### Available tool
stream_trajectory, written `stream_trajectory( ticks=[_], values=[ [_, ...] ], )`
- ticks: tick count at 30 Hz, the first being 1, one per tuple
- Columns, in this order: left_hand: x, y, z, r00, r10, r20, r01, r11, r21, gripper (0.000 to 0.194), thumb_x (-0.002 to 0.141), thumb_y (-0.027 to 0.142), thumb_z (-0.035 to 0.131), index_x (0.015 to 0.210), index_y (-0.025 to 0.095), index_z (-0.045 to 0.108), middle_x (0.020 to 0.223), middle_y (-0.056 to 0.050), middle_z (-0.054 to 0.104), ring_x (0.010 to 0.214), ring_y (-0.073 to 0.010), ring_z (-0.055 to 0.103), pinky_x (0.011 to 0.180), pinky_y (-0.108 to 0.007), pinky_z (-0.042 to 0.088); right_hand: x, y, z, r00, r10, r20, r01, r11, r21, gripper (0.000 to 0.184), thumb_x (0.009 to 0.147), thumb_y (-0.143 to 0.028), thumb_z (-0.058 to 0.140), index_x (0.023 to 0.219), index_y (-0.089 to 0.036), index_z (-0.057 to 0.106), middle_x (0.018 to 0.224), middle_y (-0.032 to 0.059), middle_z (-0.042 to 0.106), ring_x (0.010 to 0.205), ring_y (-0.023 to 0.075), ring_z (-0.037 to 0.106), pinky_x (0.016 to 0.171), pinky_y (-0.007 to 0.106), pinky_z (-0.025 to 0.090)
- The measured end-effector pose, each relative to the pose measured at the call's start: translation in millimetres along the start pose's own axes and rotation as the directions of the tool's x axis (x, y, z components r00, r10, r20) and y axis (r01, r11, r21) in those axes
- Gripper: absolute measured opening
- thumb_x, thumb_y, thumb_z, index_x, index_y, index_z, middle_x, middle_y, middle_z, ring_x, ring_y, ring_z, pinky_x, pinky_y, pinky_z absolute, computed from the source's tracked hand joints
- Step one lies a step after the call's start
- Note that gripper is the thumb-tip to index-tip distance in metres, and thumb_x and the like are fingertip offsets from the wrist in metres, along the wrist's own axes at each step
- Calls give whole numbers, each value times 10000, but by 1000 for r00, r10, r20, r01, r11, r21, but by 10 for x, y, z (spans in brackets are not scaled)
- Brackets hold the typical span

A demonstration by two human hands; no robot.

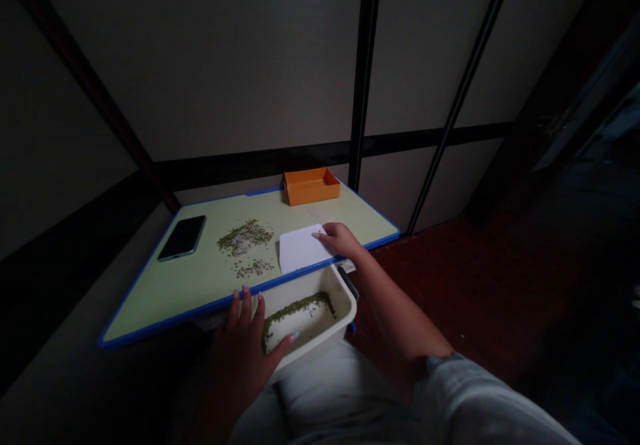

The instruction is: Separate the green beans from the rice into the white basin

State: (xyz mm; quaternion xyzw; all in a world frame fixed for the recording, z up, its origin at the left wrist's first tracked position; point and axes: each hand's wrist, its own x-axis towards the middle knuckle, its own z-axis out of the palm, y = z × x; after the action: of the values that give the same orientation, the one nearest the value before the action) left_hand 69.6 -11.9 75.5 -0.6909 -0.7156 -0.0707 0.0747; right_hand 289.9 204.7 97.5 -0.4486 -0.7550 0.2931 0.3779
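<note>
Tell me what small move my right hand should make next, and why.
Probably slide the white card left toward the loose bits: your right hand holds it, and they lie just past its left edge.

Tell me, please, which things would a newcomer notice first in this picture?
Probably the orange tray, bright at the far edge of the table. Then the white card in the right hand, beside the scattered bits, and the tub below the near edge, by the left hand.
</note>
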Motion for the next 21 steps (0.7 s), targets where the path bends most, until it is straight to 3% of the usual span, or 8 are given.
stream_trajectory(
  ticks=[21],
  values=[
    [7, 9, -12, 1000, -14, 20, 14, 1000, -10, 799, 802, 557, 521, 1418, 58, 424, 1598, -228, 250, 1506, -373, 183, 1092, -565, 379, -21, 0, -36, 999, 9, 32, -17, 967, 254, 365, 729, -514, 684, 663, -166, 594, 597, -35, 513, 589, 113, 432, 510, 234, 293]
  ],
)
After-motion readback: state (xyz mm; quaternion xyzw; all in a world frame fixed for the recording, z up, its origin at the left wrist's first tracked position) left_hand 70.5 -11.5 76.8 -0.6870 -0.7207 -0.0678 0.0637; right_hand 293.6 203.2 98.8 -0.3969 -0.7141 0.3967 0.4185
